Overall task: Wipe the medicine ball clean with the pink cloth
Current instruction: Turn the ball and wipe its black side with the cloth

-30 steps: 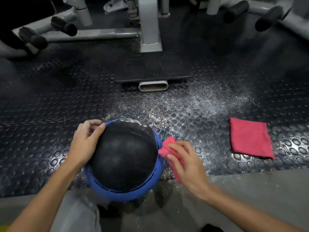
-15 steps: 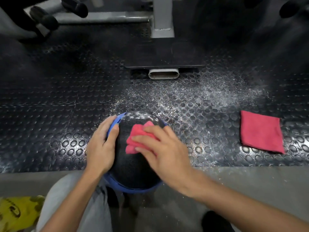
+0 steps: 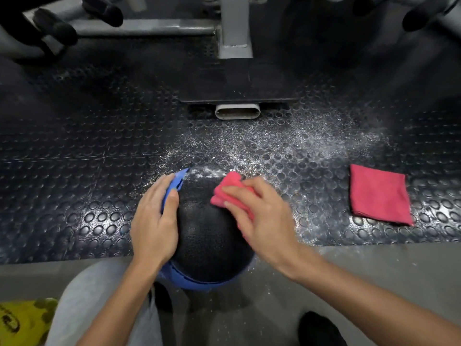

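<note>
Pink cloth (image 3: pixel 225 191) under flat right hand (image 3: pixel 264 221)

Right hand (image 3: pixel 262 216) atop pink cloth (image 3: pixel 225 189) on medicine ball (image 3: pixel 207 233), left hand (image 3: pixel 154 221) against its side.

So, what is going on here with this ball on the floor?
A person is wiping a black and blue medicine ball on the floor. The left hand rests flat on the ball's left side to steady it. The right hand presses a crumpled pink cloth on its upper right part. A second cloth lies folded on the studded mat to the right, untouched.
</note>
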A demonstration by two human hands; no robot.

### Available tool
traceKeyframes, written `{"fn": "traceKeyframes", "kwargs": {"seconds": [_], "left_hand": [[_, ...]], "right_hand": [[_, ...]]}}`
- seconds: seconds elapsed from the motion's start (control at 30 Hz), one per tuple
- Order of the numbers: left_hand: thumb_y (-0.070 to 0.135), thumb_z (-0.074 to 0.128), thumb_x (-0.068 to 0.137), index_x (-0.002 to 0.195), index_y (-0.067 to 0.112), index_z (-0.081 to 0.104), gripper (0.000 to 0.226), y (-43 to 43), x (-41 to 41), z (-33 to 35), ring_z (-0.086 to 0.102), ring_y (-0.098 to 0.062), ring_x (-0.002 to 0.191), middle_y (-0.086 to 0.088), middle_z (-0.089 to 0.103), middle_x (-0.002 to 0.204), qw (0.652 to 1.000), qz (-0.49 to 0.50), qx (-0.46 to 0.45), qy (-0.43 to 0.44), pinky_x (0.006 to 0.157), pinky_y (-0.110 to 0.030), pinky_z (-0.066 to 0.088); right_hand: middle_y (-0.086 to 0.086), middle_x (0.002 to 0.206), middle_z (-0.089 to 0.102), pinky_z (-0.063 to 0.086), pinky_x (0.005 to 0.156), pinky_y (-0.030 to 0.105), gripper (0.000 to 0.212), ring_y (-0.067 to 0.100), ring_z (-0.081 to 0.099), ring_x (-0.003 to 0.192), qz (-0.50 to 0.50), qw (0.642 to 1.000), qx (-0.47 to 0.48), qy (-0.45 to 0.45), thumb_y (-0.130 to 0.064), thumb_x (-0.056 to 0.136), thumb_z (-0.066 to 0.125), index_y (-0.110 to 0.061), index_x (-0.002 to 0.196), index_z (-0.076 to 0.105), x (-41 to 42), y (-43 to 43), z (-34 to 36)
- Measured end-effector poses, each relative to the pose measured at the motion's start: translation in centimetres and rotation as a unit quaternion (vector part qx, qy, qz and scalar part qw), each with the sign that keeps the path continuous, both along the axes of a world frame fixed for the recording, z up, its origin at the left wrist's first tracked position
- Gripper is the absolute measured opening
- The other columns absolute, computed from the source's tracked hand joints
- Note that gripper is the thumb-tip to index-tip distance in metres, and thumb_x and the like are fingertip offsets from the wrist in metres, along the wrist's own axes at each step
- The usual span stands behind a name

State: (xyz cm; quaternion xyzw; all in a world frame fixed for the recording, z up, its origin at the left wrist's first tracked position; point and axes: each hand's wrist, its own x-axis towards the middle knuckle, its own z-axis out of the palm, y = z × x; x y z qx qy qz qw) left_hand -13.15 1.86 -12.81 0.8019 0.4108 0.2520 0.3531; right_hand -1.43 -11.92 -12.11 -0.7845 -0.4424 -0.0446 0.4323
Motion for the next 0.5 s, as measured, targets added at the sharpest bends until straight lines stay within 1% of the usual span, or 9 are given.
{"fn": "traceKeyframes", "kwargs": {"seconds": [0.03, 0.07, 0.17, 0.23, 0.3, 0.37, 0.43, 0.47, 0.5], "left_hand": [[0.040, 0.031, 0.086, 0.131, 0.021, 0.052, 0.053, -0.1, -0.2, -0.1, 0.040, -0.011, 0.130, 0.006, 0.048, 0.139, 1.000, 0.002, -0.006, -0.005, 0.107, -0.026, 0.025], [0.039, 0.031, 0.087, 0.131, 0.021, 0.052, 0.052, -0.1, -0.4, -0.1, 0.040, -0.011, 0.130, 0.006, 0.048, 0.138, 1.000, 0.001, -0.010, -0.009, 0.107, -0.025, 0.024], [0.038, 0.029, 0.087, 0.131, 0.022, 0.052, 0.052, -0.3, -0.2, 0.1, 0.040, -0.011, 0.129, 0.006, 0.048, 0.138, 1.000, -0.003, -0.003, -0.001, 0.106, -0.023, 0.023], [0.039, 0.027, 0.086, 0.131, 0.022, 0.052, 0.054, -0.4, 0.6, 0.5, 0.039, -0.011, 0.130, 0.005, 0.048, 0.139, 1.000, -0.007, 0.010, 0.016, 0.107, -0.024, 0.023], [0.040, 0.025, 0.085, 0.132, 0.021, 0.051, 0.057, -0.6, 1.6, 0.8, 0.038, -0.012, 0.131, 0.004, 0.048, 0.140, 0.999, -0.008, 0.029, 0.041, 0.110, -0.029, 0.024], [0.040, 0.023, 0.085, 0.133, 0.020, 0.050, 0.059, -1.0, 2.3, 1.0, 0.037, -0.013, 0.133, 0.004, 0.046, 0.142, 0.996, -0.009, 0.047, 0.069, 0.111, -0.032, 0.024], [0.040, 0.023, 0.085, 0.134, 0.020, 0.049, 0.059, -1.5, 2.5, 1.0, 0.036, -0.015, 0.133, 0.002, 0.045, 0.142, 0.994, -0.015, 0.065, 0.082, 0.111, -0.031, 0.023], [0.041, 0.022, 0.085, 0.135, 0.020, 0.048, 0.059, -1.6, 2.5, 0.9, 0.036, -0.015, 0.134, 0.003, 0.045, 0.143, 0.994, -0.018, 0.072, 0.086, 0.110, -0.031, 0.023], [0.043, 0.021, 0.085, 0.135, 0.022, 0.048, 0.060, -1.7, 2.5, 0.8, 0.035, -0.014, 0.134, 0.004, 0.044, 0.143, 0.993, -0.020, 0.075, 0.091, 0.111, -0.031, 0.022]], "right_hand": [[-0.001, 0.095, 0.061, 0.050, 0.070, 0.026, 0.030, 0.016, 0.060, 0.083, 0.012, 1.000, 0.010, -0.024, -0.041, 0.088, 0.050, -0.024, 0.104, 0.068, 0.1, 0.1, -0.5], [0.000, 0.097, 0.061, 0.051, 0.071, 0.029, 0.030, 0.016, 0.061, 0.084, 0.013, 1.000, 0.018, -0.006, -0.039, 0.088, 0.050, -0.021, 0.105, 0.068, 0.5, 0.0, -1.1], [-0.005, 0.104, 0.063, 0.050, 0.083, 0.035, 0.029, 0.009, 0.060, 0.093, -0.043, 0.988, 0.018, 0.150, -0.035, 0.091, 0.049, -0.023, 0.114, 0.063, 2.3, -0.6, -2.6], [-0.006, 0.107, 0.064, 0.048, 0.088, 0.036, 0.027, 0.011, 0.060, 0.098, -0.078, 0.977, -0.022, 0.198, -0.032, 0.093, 0.051, -0.028, 0.117, 0.060, 3.6, -1.0, -2.7], [-0.007, 0.103, 0.064, 0.049, 0.085, 0.034, 0.028, 0.012, 0.061, 0.094, -0.079, 0.981, -0.039, 0.173, -0.043, 0.089, 0.051, -0.033, 0.112, 0.063, 3.4, -0.9, -1.5], [-0.010, 0.098, 0.062, 0.050, 0.078, 0.028, 0.030, 0.012, 0.061, 0.087, -0.041, 0.994, -0.015, 0.101, -0.051, 0.085, 0.050, -0.036, 0.105, 0.066, 2.0, -0.3, 0.6], [-0.010, 0.097, 0.062, 0.048, 0.071, 0.024, 0.027, 0.013, 0.059, 0.083, -0.001, 1.000, -0.014, -0.010, -0.047, 0.086, 0.049, -0.036, 0.102, 0.067, 0.5, 0.0, 1.1], [-0.009, 0.098, 0.063, 0.048, 0.069, 0.023, 0.027, 0.014, 0.059, 0.082, 0.006, 0.999, -0.016, -0.045, -0.046, 0.087, 0.049, -0.035, 0.102, 0.068, 0.4, -0.1, 0.8], [-0.008, 0.099, 0.063, 0.049, 0.070, 0.025, 0.027, 0.014, 0.059, 0.084, 0.007, 0.999, -0.015, -0.042, -0.044, 0.087, 0.049, -0.033, 0.103, 0.068, 0.9, -0.3, 0.4]]}}
